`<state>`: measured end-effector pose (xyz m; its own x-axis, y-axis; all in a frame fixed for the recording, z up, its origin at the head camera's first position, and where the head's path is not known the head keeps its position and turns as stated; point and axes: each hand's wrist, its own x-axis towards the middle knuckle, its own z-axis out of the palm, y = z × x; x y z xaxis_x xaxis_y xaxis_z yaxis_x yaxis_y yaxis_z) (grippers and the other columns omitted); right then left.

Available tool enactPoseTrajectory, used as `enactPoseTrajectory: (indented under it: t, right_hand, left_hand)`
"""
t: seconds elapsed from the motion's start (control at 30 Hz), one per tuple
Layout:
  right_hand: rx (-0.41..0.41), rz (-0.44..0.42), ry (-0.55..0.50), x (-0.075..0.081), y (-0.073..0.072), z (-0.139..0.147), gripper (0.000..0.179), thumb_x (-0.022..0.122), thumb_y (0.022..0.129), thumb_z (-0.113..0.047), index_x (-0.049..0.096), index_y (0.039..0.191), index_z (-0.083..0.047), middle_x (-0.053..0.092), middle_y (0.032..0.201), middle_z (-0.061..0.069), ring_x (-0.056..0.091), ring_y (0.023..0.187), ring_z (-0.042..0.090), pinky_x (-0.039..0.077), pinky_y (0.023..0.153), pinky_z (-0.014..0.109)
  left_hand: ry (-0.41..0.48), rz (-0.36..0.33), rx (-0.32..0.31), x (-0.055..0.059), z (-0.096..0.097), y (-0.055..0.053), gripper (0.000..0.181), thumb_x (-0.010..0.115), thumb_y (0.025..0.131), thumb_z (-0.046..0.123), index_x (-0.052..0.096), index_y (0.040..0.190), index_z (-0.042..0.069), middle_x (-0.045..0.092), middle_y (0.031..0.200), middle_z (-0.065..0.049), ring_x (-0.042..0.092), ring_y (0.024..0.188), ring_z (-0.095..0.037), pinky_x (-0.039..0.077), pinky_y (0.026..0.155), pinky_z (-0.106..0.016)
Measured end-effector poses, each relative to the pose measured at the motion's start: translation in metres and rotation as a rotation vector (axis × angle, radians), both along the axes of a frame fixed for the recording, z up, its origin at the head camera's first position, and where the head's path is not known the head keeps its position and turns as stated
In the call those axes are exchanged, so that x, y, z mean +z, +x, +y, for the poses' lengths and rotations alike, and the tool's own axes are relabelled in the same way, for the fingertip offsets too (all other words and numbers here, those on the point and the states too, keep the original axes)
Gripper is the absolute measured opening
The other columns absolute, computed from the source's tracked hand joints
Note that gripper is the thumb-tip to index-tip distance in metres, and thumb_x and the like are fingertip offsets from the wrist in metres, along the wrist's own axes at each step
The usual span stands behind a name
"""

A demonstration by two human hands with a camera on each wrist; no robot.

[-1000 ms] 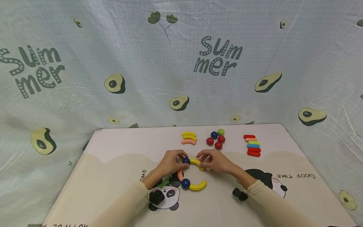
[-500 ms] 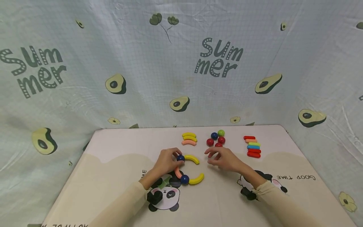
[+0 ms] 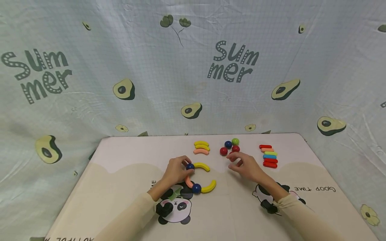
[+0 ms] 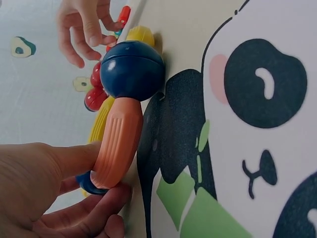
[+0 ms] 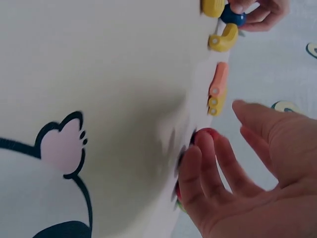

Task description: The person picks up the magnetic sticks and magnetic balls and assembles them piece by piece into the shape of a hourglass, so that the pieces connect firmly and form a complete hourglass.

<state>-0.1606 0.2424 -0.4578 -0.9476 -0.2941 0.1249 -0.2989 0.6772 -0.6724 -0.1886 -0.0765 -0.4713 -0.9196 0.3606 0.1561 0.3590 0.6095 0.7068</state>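
Observation:
In the head view my left hand pinches the upper blue ball of a joined chain. The left wrist view shows this ball mostly hidden behind the thumb and a curved orange stick. That stick runs to a second blue ball. A curved yellow stick extends from the upper ball, and another yellow stick from the lower one, so the chain opens to the right. My right hand hovers with parted fingers just before the red balls, holding nothing; it partly covers one.
At the back lie two yellow curved sticks and an orange one. A loose blue ball and a green ball sit with the red ones. Straight coloured sticks form a column at the right. Behind the table hangs a printed cloth.
My right hand has let go of the upper yellow stick and moved right and back towards the red balls. My left hand has shifted the chain slightly left and away from me.

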Motion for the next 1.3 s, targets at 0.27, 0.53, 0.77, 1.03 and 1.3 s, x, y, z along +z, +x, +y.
enactPoseTrajectory:
  t: [0.27, 0.53, 0.77, 1.03, 1.3]
  right_hand:
    - [-0.110, 0.119, 0.039, -0.005, -0.005, 0.003, 0.041, 0.079, 0.089, -0.005, 0.064, 0.128, -0.004, 0.063, 0.109, 0.017, 0.062, 0.088, 0.025, 0.056, 0.075, 0.032]
    - [-0.180, 0.070, 0.070, -0.013, -0.011, 0.004, 0.048, 0.078, 0.089, -0.007, 0.061, 0.134, -0.007, 0.061, 0.108, 0.018, 0.062, 0.085, 0.027, 0.059, 0.076, 0.040]
    - [-0.198, 0.060, 0.076, -0.017, -0.014, 0.003, 0.047, 0.078, 0.090, -0.008, 0.062, 0.133, -0.007, 0.061, 0.106, 0.018, 0.061, 0.085, 0.027, 0.058, 0.075, 0.040]
    - [-0.202, 0.057, 0.075, -0.017, -0.015, 0.003, 0.040, 0.077, 0.091, -0.007, 0.061, 0.128, -0.005, 0.064, 0.112, 0.018, 0.062, 0.096, 0.031, 0.058, 0.082, 0.045]
    - [-0.232, 0.036, 0.056, -0.018, -0.016, 0.004, 0.035, 0.078, 0.091, -0.010, 0.059, 0.120, -0.008, 0.068, 0.111, 0.015, 0.063, 0.098, 0.031, 0.057, 0.084, 0.047]
  left_hand:
    - [-0.061, -0.012, -0.045, 0.003, 0.002, -0.001, 0.032, 0.084, 0.085, 0.012, 0.070, 0.112, 0.006, 0.070, 0.097, -0.011, 0.056, 0.076, -0.018, 0.048, 0.067, -0.030]
    - [-0.093, 0.023, -0.198, 0.000, 0.006, -0.004, 0.039, 0.074, 0.088, 0.003, 0.069, 0.127, 0.007, 0.068, 0.111, -0.014, 0.059, 0.090, -0.021, 0.053, 0.080, -0.037]
    - [-0.093, 0.038, -0.223, 0.001, 0.008, -0.004, 0.034, 0.073, 0.088, 0.003, 0.072, 0.122, 0.006, 0.070, 0.111, -0.012, 0.058, 0.090, -0.020, 0.052, 0.082, -0.039]
    - [-0.135, 0.077, -0.197, 0.000, 0.015, -0.008, 0.025, 0.078, 0.090, 0.011, 0.073, 0.114, 0.006, 0.072, 0.111, -0.008, 0.063, 0.103, -0.025, 0.052, 0.095, -0.046]
    - [-0.187, 0.043, -0.191, 0.002, 0.022, -0.015, 0.022, 0.083, 0.088, 0.016, 0.071, 0.106, 0.010, 0.071, 0.105, -0.003, 0.060, 0.096, -0.021, 0.051, 0.089, -0.040]
